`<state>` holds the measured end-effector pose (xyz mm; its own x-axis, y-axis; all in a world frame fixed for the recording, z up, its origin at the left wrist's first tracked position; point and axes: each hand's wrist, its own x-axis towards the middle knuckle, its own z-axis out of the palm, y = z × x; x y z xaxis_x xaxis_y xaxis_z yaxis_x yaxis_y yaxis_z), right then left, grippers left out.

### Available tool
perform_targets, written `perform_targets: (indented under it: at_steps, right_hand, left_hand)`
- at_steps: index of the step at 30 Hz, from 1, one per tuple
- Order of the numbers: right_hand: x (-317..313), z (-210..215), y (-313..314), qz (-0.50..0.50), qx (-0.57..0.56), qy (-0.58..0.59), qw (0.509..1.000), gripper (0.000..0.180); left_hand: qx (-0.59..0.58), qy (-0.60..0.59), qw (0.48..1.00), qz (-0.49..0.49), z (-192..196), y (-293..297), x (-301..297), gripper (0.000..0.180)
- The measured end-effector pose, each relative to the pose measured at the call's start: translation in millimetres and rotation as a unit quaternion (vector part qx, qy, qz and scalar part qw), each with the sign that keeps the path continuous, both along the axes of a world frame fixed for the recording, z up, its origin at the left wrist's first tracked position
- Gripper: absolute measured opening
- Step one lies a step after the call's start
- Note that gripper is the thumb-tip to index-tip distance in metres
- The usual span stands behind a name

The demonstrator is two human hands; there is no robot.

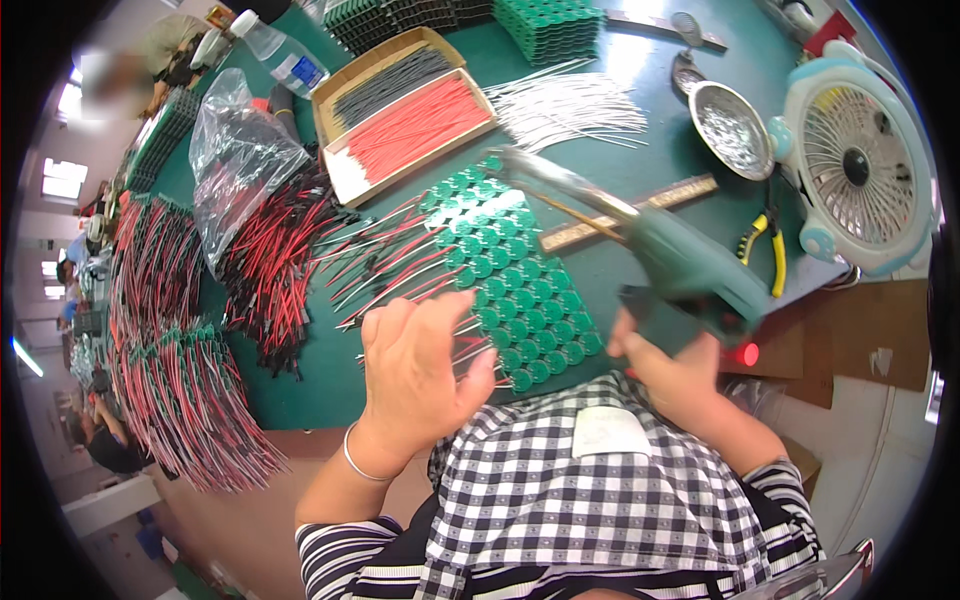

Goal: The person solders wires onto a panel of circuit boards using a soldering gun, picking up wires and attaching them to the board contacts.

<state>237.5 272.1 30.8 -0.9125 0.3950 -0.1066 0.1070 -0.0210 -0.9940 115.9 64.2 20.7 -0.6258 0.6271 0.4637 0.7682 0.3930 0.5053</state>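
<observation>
A panel of small round green circuit boards (527, 285) lies on the green table in front of me, with red, black and white wires (415, 262) running off its left side. My left hand (415, 365) is at the panel's lower left edge, over some of these wires; thumb and forefinger are apart, and I see nothing held between them. My right hand (675, 370) grips the handle of a dark green soldering gun (690, 265), blurred by motion. Its long tip points up and left over the top of the panel.
Trays hold red wires (415, 125) and black wires (392, 85); white wires (570, 105) lie beside them. Wired boards (185, 400) and a red-black wire bundle (270, 260) sit left. At right are a metal bowl (732, 130), pliers (765, 245) and a fan (855, 165).
</observation>
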Motion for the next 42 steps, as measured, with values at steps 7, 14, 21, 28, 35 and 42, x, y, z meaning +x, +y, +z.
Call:
perform_targets:
  at_steps: [7,14,21,28,35,42]
  right_hand:
    - [56,-1,19,-0.040,0.019,-0.050,0.998,0.032]
    - [59,25,36,0.163,0.377,-0.041,0.911,0.021]
    - [59,32,43,0.268,0.482,-0.037,0.834,0.023]
    - [70,24,36,0.223,0.518,-0.047,0.824,0.020]
    - [64,29,31,0.198,0.424,-0.106,0.877,0.022]
    - [58,29,30,0.224,0.427,-0.064,0.874,0.023]
  left_hand:
    - [-0.024,-0.058,0.998,0.009,-26,-16,-9,0.019]
    - [-0.036,-0.021,0.999,-0.015,-24,-9,-3,0.019]
    - [-0.017,0.019,0.999,-0.020,-25,-5,-3,0.017]
    - [-0.016,-0.002,1.000,-0.023,-23,-4,-3,0.019]
    - [-0.013,-0.008,1.000,-0.025,-24,-4,-2,0.019]
    - [-0.017,-0.008,0.999,-0.033,-23,-5,-3,0.020]
